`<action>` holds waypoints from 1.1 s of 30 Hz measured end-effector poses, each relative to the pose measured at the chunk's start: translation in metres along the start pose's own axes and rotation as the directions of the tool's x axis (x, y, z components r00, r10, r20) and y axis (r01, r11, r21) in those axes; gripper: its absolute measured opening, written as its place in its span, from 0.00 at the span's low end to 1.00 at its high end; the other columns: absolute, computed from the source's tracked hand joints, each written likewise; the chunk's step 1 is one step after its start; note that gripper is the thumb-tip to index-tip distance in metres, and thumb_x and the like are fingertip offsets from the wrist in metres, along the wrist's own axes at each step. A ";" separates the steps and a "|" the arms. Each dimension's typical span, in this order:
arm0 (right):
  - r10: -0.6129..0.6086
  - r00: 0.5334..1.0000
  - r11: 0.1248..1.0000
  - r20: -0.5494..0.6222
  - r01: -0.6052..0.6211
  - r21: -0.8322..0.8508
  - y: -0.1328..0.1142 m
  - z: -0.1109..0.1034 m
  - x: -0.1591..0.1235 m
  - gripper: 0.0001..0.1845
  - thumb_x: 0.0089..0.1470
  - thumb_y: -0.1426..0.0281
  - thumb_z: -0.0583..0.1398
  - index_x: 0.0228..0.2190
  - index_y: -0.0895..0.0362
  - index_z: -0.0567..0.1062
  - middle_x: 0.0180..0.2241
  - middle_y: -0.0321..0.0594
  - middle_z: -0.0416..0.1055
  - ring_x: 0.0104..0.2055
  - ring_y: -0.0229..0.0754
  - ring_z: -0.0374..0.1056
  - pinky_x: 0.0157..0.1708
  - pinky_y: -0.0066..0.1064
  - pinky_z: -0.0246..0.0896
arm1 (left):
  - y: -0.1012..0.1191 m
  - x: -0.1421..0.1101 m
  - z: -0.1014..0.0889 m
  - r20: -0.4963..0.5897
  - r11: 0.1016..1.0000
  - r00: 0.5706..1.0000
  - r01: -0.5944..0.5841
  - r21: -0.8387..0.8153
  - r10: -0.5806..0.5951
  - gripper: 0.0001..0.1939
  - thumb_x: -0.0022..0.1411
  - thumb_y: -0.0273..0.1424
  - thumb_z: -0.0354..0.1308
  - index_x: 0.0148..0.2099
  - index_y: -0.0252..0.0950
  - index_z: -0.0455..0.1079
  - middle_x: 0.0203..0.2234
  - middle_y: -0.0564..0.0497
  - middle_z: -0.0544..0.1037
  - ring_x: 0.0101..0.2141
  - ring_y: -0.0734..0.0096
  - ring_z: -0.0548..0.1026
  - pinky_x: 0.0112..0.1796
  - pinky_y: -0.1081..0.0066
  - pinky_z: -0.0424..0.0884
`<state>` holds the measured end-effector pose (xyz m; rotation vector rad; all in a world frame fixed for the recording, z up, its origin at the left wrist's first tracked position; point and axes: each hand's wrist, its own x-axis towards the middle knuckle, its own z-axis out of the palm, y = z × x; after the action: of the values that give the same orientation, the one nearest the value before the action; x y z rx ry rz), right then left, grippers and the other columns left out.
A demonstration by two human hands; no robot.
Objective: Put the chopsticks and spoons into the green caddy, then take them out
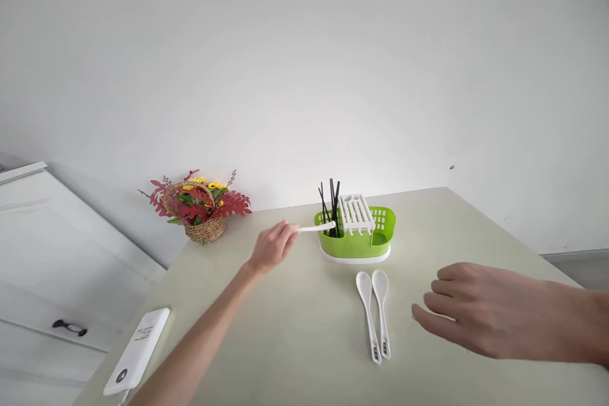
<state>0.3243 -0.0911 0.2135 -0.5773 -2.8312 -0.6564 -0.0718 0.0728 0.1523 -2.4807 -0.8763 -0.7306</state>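
My left hand [273,246] is closed around one end of a white spoon [314,228], held sideways with its far end by the left front of a green cutlery basket [354,246]. Black chopsticks [334,209] stand in the basket's left compartment, and a white slotted rack [356,212] with small hooks spans its middle. Two white spoons, a left one [367,307] and a right one [382,304], lie side by side in front, bowls toward the basket. To their right hovers my right hand [469,309], its bent fingers apart and holding nothing visible.
A wicker basket of artificial flowers [204,228] stands at the table's back left. Near the left edge lies a white flat device [137,350] with a cable. The wall [304,76] rises behind the table, and a white cabinet [61,266] stands left.
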 end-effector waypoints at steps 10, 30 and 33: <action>-0.077 0.995 0.997 0.056 0.078 -0.003 0.000 -0.003 -0.021 0.11 0.61 0.81 0.57 0.31 0.53 0.67 0.23 0.32 0.61 0.21 0.39 0.52 0.27 0.40 0.36 | -0.018 0.084 0.023 0.345 0.990 0.928 -0.138 -0.031 0.140 0.13 0.76 0.40 0.53 0.47 0.38 0.74 0.37 0.49 0.84 0.33 0.65 0.82 0.31 0.70 0.69; -0.053 0.993 0.998 0.107 0.055 -0.018 -0.004 -0.003 -0.030 0.12 0.56 0.82 0.59 0.30 0.52 0.65 0.22 0.31 0.61 0.21 0.40 0.53 0.26 0.41 0.35 | -0.012 0.118 0.043 0.658 0.990 0.749 -0.139 0.035 0.082 0.18 0.73 0.48 0.52 0.50 0.40 0.69 0.28 0.48 0.82 0.27 0.56 0.80 0.32 0.65 0.70; -0.043 0.994 0.999 0.098 0.043 -0.001 -0.005 -0.003 -0.030 0.12 0.57 0.82 0.59 0.30 0.52 0.66 0.22 0.31 0.61 0.21 0.40 0.53 0.27 0.40 0.34 | -0.025 0.119 0.040 0.602 0.988 0.790 -0.156 0.012 0.117 0.22 0.74 0.52 0.48 0.53 0.39 0.69 0.31 0.48 0.82 0.30 0.57 0.81 0.37 0.64 0.71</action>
<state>0.3501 -0.1071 0.2065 -0.5660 -2.9417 -0.6577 0.0044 0.1653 0.1968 -2.7168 -0.8826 0.1673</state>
